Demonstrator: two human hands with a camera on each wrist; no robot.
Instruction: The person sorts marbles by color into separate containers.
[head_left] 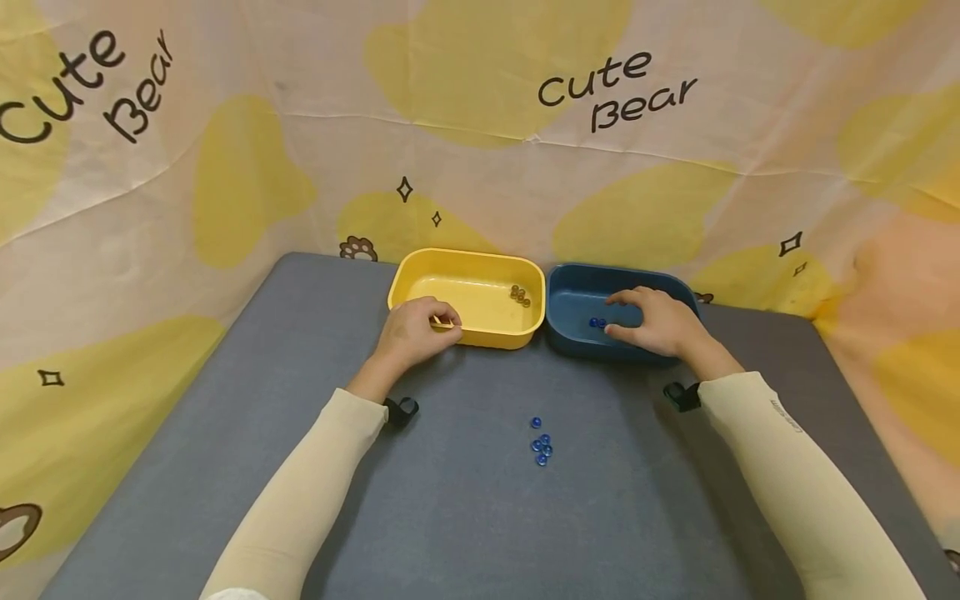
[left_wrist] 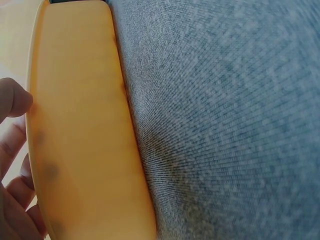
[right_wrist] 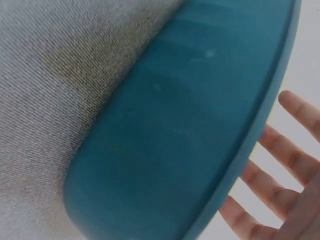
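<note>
At the near rim of a yellow plastic bin (head_left: 472, 337), my left hand (head_left: 416, 333) grips the edge, with the thumb outside and the curled fingers inside. The left wrist view shows the thumb (left_wrist: 15, 99) against the bin's rim. My right hand (head_left: 656, 323) reaches over a blue plastic bin (head_left: 570, 343), its fingers spread apart and nothing seen between them. Two blue marbles (head_left: 597, 322) lie in that bin close to the right thumb. Several amber marbles (head_left: 519, 296) sit together at the right side of the yellow bin.
Several loose blue marbles (head_left: 542, 446) lie on the grey cloth-covered table (head_left: 465, 517) in front of the bins. The two bins stand side by side near the table's back edge. A printed curtain (head_left: 480, 150) hangs behind and along both sides.
</note>
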